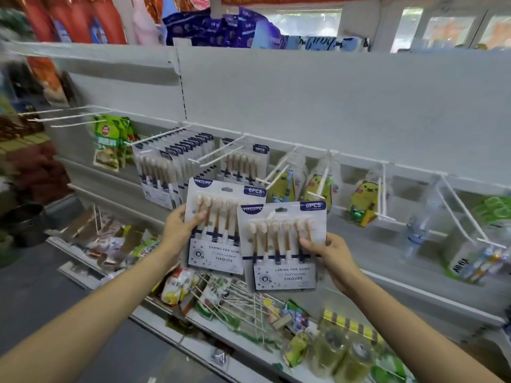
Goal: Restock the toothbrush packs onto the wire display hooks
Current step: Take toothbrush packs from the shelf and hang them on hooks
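Observation:
My left hand (181, 226) grips the left edge of a white six-piece toothbrush pack (218, 241), thumb on its front. A second identical pack (279, 261) overlaps it, and my right hand (327, 251) pinches that one at its right edge. Both packs are held upright below the white wire hooks (221, 154). A full row of the same packs (171, 161) hangs on the hook to the left. One pack (246, 163) hangs at the back of the double hook straight above my hands.
Yellow children's toothbrush packs (318, 186) hang on hooks to the right, and a green packet (107, 142) on the left. Bare hooks (55, 114) jut out at the upper left. The bottom shelf (193, 322) holds loose goods and spare wire hooks.

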